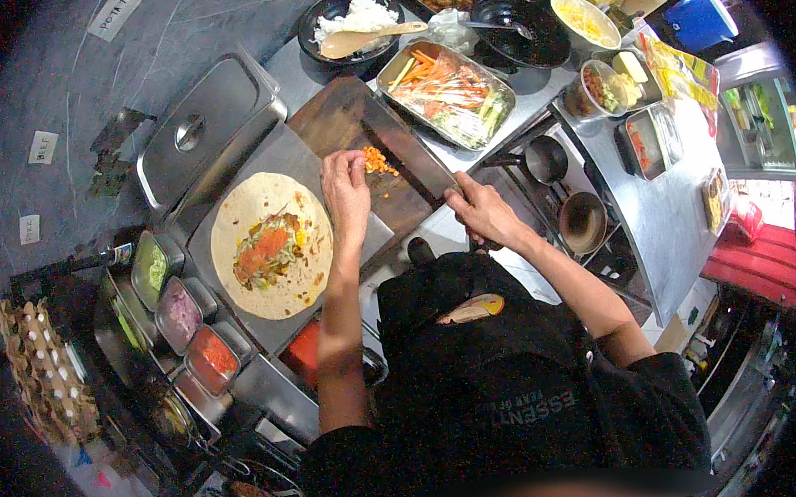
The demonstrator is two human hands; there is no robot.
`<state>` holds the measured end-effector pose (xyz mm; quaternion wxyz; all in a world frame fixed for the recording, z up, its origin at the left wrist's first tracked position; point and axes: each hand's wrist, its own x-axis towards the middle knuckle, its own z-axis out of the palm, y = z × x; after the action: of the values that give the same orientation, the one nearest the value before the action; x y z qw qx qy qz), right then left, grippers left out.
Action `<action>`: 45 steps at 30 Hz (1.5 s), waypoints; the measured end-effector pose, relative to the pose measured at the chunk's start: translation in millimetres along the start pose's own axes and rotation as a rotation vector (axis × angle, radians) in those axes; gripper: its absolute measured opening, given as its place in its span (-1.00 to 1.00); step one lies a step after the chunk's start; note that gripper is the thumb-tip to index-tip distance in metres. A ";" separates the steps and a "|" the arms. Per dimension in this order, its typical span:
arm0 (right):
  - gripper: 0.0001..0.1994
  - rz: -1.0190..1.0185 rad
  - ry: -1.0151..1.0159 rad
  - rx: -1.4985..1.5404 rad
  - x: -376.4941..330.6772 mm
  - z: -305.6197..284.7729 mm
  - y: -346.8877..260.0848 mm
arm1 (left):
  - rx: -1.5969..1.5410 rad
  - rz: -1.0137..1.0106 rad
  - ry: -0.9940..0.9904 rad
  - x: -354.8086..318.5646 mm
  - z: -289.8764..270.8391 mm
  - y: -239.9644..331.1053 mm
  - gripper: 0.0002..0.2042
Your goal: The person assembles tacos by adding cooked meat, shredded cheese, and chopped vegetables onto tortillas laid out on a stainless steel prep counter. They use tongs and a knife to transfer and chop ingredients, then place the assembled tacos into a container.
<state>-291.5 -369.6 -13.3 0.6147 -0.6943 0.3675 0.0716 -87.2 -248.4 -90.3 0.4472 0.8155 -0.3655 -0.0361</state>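
My left hand (347,188) is over the wooden cutting board (322,116), its fingers bent and drawn together beside a small pile of diced orange food (378,161). Whatever those fingers may hold is hidden. At the board's right edge, my right hand (485,211) is closed around the handle of what looks like a large knife (408,152), its dark blade lying along the board. Left of my left hand, a flat round tortilla (236,204) carries a mound of filling (272,252) with orange shreds on top.
Metal containers of chopped vegetables (213,358) stand at the left, below a lidded steel pan (192,133). Beyond the board are a bowl of rice (348,22), a film-covered vegetable tray (448,95) and a black pan (521,31). A steel counter (661,223) extends right.
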 end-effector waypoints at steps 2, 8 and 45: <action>-0.71 0.002 0.050 -0.127 1.6 -6.8 3.5 | 0.021 -0.006 -0.051 0.9 -4.0 -1.7 -0.62; -0.73 0.044 0.065 0.058 10.6 -5.6 39.2 | 0.314 -0.059 -0.260 -0.5 -0.1 36.9 -0.16; -0.57 0.020 -0.105 0.639 -49.4 -73.0 28.2 | 0.053 0.158 -0.328 70.9 54.3 159.2 -0.56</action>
<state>-369.6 -414.1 8.4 0.8189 -0.4578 0.3461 -0.0057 -146.1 -384.2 16.6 0.3612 0.7791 -0.4972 -0.1237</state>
